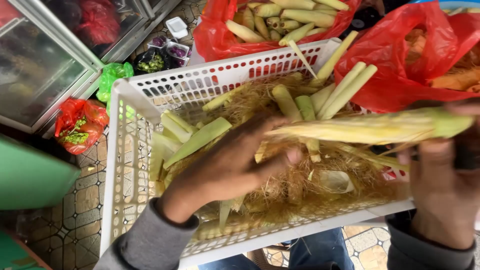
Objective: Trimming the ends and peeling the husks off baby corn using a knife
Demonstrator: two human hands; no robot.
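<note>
Now the left hand (235, 165) pinches the tip of the baby corn ear (370, 127) while the right hand (445, 185) grips its stem end over the white basket (125, 150), so peeling husk toward the left hand probably goes cleanest.

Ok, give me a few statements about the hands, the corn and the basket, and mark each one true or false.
1. Both hands, left hand and right hand, hold one ear of corn in its husk. True.
2. The basket is blue metal. False: it is white, with slotted walls.
3. Husks and corn silk fill the basket. True.
4. The bag of peeled baby corn is green. False: it is red.
5. The ear of corn lies on the floor. False: it is held over the basket.
</note>
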